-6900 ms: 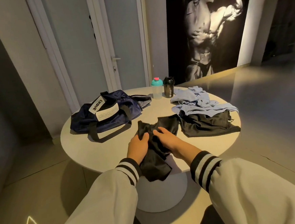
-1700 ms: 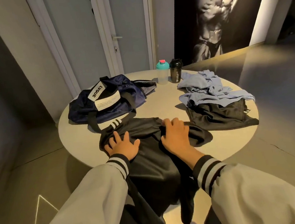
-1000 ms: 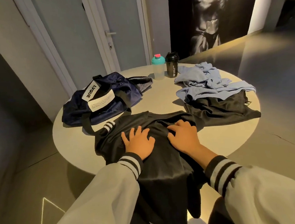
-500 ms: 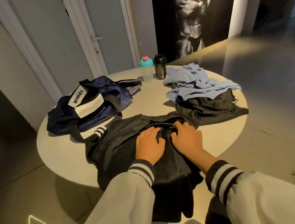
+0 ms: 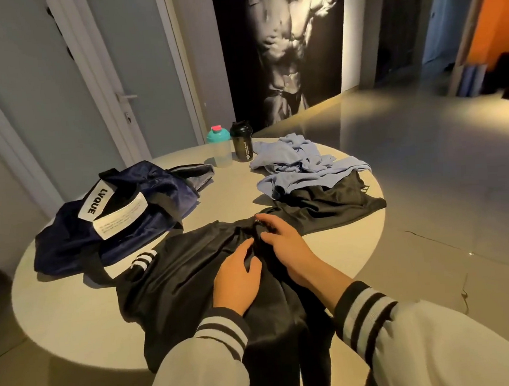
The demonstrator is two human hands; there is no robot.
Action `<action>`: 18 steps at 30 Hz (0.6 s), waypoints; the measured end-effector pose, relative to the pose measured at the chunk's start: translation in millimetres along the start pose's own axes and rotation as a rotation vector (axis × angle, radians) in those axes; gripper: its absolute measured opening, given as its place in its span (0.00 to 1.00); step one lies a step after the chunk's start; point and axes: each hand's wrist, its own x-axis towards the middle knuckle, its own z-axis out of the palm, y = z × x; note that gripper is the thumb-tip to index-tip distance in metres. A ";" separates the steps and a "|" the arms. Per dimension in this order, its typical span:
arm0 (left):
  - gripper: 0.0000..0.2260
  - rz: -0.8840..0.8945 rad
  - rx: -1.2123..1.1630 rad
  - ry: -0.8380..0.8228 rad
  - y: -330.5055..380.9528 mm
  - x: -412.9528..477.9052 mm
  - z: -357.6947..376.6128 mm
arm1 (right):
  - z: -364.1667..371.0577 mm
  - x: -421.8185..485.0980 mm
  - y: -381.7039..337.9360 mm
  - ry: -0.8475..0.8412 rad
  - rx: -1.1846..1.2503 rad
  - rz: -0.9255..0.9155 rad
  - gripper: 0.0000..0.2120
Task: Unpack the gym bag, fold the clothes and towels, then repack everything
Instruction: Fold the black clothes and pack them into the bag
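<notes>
A black garment (image 5: 174,278) with white stripes on one sleeve lies spread on the round table (image 5: 62,314), its lower part hanging over the near edge. My left hand (image 5: 237,278) rests flat on its middle, fingers apart. Just right of it, my right hand (image 5: 281,245) curls over a raised fold near the garment's top edge and grips it. The navy gym bag (image 5: 126,209) lies slumped at the left of the table, touching the garment's sleeve.
A light blue heap of clothes (image 5: 300,168) lies at the far right over another black garment (image 5: 330,208). A teal-lidded bottle (image 5: 219,148) and a black shaker (image 5: 242,142) stand at the far edge. Doors and a wall poster are behind.
The garment went from a bunch in both hands to spread flat. My hands slid from its sides to its middle, and the right hand now pinches a fold there.
</notes>
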 end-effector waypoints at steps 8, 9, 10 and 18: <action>0.19 -0.022 -0.075 0.054 -2.9 1.5 3.4 | 14.7 -6.3 37.8 0.130 -0.445 -0.241 0.18; 0.18 0.000 -0.075 0.059 -3.5 2.5 4.1 | 12.2 -5.3 37.8 0.151 -0.460 -0.257 0.18; 0.17 0.027 -0.067 0.064 -5.2 3.5 5.1 | 8.1 -4.6 37.0 0.149 -0.497 -0.290 0.19; 0.23 0.111 0.236 -0.063 -5.0 8.6 9.6 | -41.7 18.4 38.2 0.194 -0.949 -0.278 0.20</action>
